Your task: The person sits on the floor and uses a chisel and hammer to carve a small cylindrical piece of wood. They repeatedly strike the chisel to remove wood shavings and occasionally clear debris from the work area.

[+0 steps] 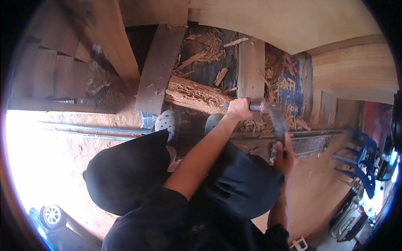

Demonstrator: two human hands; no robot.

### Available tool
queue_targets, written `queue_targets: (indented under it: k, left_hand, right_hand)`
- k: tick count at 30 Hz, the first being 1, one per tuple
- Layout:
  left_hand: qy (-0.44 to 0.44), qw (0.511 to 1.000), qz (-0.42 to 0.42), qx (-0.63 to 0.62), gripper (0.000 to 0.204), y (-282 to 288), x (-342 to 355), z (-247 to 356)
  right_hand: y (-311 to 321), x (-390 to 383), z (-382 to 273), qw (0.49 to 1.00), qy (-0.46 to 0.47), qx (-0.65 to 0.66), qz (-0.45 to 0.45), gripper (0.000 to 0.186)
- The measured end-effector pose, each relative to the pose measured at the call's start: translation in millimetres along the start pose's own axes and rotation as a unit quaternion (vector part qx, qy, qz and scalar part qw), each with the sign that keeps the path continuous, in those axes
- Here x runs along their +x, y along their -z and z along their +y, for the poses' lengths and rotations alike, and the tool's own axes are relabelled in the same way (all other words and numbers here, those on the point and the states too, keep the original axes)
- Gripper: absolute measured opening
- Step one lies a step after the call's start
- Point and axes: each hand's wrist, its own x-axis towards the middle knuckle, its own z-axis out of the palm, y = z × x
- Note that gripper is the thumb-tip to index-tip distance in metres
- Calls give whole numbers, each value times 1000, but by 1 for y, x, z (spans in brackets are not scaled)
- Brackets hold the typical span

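My left hand point(239, 109) is closed round a chisel point(256, 106) lying nearly level, its tip pointing left at a rough, chipped wooden block point(197, 94). The chisel's dark butt sticks out to the right of my fist. My right hand point(286, 155) grips a hammer point(277, 120), smeared by motion, whose upper end is close to the chisel's butt; whether they touch I cannot tell. Reddish wood chips point(211, 47) lie around the block.
A dark plank point(161, 69) and a pale plank point(251, 62) flank the chips. Large wooden panels point(293, 21) stand beyond. My feet in spotted clogs point(166, 121) are close to the block. A metal rail point(104, 131) crosses the ground. Blue plastic chairs point(361, 157) stand at right.
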Motion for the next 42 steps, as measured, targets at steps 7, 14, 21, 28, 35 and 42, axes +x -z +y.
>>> queue_targets:
  k: [7, 14, 21, 28, 35, 42]
  left_hand:
    - [3, 1000, 9, -6, 30, -3, 0, -3]
    - [-4, 999, -43, 30, 33, -8, 4, -1]
    - [-20, 999, -12, 24, 31, -21, 2, -6]
    - [-27, 999, -38, 20, 29, -10, -2, -3]
    - [-166, 986, 22, -27, 51, 1, -13, 17]
    - [-171, 983, -30, -54, 45, -4, 5, 27]
  right_hand:
    - [-27, -23, 26, 995, -13, 81, 62, 36]
    - [-14, -22, 31, 988, -121, 92, 22, 43]
    - [-37, -31, 33, 988, 51, 87, 117, 41]
    - [-58, -23, 44, 988, -145, 47, -8, 44]
    - [-53, -81, 47, 923, -228, 290, 107, 46]
    - [-62, -114, 62, 908, -285, 298, 79, 44]
